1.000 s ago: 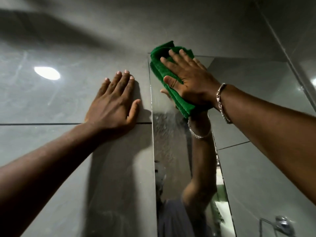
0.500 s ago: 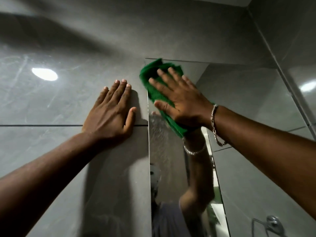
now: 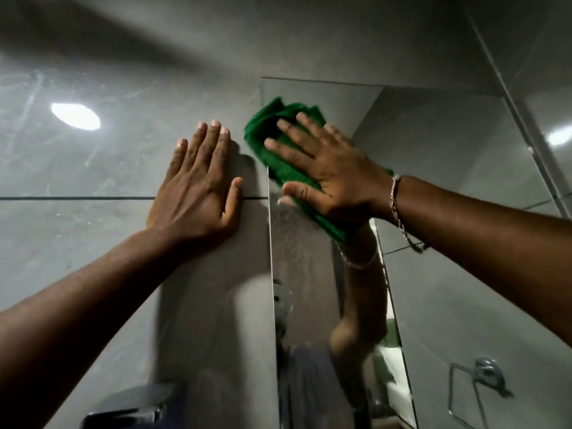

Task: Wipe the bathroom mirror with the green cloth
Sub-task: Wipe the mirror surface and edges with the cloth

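Note:
A tall narrow mirror [image 3: 305, 267] hangs on the grey tiled wall. My right hand [image 3: 328, 168] lies flat on a bunched green cloth [image 3: 278, 150] and presses it against the mirror's upper left part, the cloth overlapping the mirror's left edge. My left hand [image 3: 198, 187] rests flat on the wall tile just left of the mirror, fingers together, holding nothing. The mirror below the cloth looks streaky and shows my arm reflected. A chain bracelet [image 3: 399, 209] is on my right wrist.
Grey tiles [image 3: 77, 243] with a dark grout line cover the wall. A chrome towel ring [image 3: 476, 388] is fixed at the lower right. A dark fixture [image 3: 130, 407] sits at the bottom left. A ceiling light reflects on the tile [image 3: 75, 116].
My right hand has slid the cloth down and to the left from the mirror's top edge. The view has tilted down a little. My left hand stays on the wall.

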The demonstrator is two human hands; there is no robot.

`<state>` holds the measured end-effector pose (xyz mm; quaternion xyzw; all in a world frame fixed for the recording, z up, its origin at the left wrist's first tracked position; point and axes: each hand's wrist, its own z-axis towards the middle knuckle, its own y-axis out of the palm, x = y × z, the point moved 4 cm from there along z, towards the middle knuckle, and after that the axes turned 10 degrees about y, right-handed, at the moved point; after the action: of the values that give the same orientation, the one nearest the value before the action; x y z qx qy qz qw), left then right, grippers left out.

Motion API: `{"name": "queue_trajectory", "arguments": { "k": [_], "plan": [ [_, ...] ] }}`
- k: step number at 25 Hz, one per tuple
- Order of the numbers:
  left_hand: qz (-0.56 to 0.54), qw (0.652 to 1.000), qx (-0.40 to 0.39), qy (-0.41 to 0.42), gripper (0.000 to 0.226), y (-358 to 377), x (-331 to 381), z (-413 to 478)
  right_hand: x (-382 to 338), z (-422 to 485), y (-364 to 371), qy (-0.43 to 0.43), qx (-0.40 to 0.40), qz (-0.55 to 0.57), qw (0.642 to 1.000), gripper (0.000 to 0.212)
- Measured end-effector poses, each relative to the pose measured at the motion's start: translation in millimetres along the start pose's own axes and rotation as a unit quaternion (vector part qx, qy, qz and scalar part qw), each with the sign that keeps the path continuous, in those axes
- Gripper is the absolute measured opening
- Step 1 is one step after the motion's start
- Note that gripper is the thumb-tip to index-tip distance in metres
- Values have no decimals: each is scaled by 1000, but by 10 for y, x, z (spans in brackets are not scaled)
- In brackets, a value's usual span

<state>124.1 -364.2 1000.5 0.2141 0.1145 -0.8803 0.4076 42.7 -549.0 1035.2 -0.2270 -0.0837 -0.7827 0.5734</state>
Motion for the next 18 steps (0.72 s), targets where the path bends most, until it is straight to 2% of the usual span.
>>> {"name": "queue_trajectory", "arguments": {
  "k": [2, 4, 7, 9, 11, 15, 17, 18],
  "plan": [
    [-25, 1000, 11, 0, 81, -13, 17, -80, -135, -318, 59, -75, 2, -18, 997, 69],
    [-27, 1000, 11, -9, 80, -15, 59, -160, -117, -466, 79, -77, -2, -15, 997, 68],
    [16, 999, -34, -16, 81, 16, 135, -285, 10, -359, 31, 89, 4, 54, 995, 67],
    [46, 997, -68, -5, 84, 64, 179, -333, 24, -303, 18, 158, 7, 61, 986, 68],
    [63, 994, -84, 5, 85, 89, 212, -384, -128, -426, 56, 128, 8, 45, 991, 70],
    [56, 992, -110, 14, 85, 78, 268, -524, -423, -990, 161, -44, -11, 4, 999, 72],
    [43, 990, -132, 14, 86, 51, 308, -593, -351, -1069, 164, -39, -12, 9, 999, 71],
    [35, 989, -142, 11, 87, 27, 325, -629, -314, -1032, 147, 11, -7, 33, 999, 70]
  ]
}}
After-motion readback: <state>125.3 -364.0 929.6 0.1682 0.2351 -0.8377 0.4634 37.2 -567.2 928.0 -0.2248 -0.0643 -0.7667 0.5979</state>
